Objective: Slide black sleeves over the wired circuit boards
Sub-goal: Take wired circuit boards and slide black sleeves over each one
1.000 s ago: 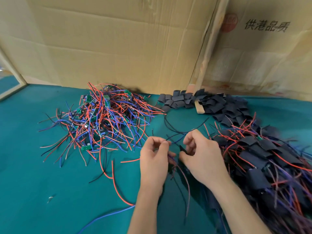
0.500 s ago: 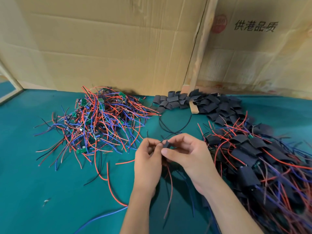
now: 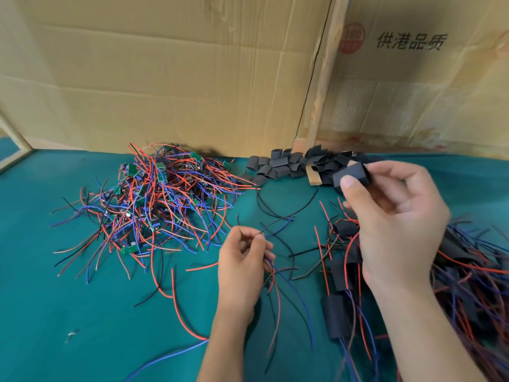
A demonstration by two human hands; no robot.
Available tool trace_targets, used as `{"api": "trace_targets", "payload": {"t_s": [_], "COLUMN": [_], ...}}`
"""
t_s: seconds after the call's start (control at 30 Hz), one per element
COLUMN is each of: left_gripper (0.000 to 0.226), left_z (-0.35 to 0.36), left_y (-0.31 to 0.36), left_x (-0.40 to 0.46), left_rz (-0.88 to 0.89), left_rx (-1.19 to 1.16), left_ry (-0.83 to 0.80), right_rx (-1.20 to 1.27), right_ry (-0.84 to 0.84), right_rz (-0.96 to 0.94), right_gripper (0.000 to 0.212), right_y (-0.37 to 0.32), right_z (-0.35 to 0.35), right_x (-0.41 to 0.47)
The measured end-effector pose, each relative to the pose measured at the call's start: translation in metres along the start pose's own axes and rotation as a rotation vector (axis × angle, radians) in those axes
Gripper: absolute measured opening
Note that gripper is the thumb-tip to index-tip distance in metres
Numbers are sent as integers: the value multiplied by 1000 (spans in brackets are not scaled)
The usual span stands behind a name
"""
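Note:
My right hand (image 3: 394, 216) is raised over the right side of the table and pinches a short black sleeve (image 3: 351, 175) between thumb and fingers. My left hand (image 3: 242, 260) sits lower, near the middle, gripping a wired circuit board's wires (image 3: 281, 274); the board itself is hidden in the palm. Red, blue and black leads trail from that hand toward me. A pile of bare wired boards (image 3: 154, 199) lies at the left. Loose black sleeves (image 3: 278, 166) are heaped at the back.
Sleeved boards (image 3: 468, 271) with trailing wires are piled at the right, one sleeved board (image 3: 337, 315) nearer me. Cardboard walls (image 3: 179, 78) close off the back of the green table (image 3: 55, 312). A small wooden block (image 3: 314, 176) lies among the sleeves.
My hands were together at the middle. The right hand has since moved up and to the right, holding a black sleeve; the left hand stays with the wires.

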State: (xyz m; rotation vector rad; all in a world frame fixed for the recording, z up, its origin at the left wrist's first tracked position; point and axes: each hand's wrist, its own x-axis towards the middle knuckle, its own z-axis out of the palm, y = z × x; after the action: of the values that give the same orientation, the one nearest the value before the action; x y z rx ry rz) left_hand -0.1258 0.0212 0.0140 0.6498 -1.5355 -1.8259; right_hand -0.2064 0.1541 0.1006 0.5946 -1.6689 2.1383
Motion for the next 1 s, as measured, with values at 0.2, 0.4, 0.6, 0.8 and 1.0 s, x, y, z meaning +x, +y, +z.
{"api": "trace_targets", "payload": {"t_s": [0.2,0.4,0.6,0.8,1.0], "left_gripper": [14,15,23,27,23], "left_z": [-1,-1,-7,-14,-14], "left_y": [0,2,6,7,14], "left_x": [-1,-2,-4,-5,-6], "left_rz": [13,23,-75,-96,-160], "left_rx": [9,-16,-154,-272,-451], "left_ry": [-8,-75,-256,-348,-324], "right_rx": [-121,-65,179,397,459], "right_ry": [-165,-219,-228,-319,-498], "right_rz": [10,286,617,788,864], "right_gripper": [31,37,37,41,44], "right_y": [7,31,45,44,43], "right_z": [7,11,16,12,2], "right_x": [-9,-22,-33,-30,-22]}}
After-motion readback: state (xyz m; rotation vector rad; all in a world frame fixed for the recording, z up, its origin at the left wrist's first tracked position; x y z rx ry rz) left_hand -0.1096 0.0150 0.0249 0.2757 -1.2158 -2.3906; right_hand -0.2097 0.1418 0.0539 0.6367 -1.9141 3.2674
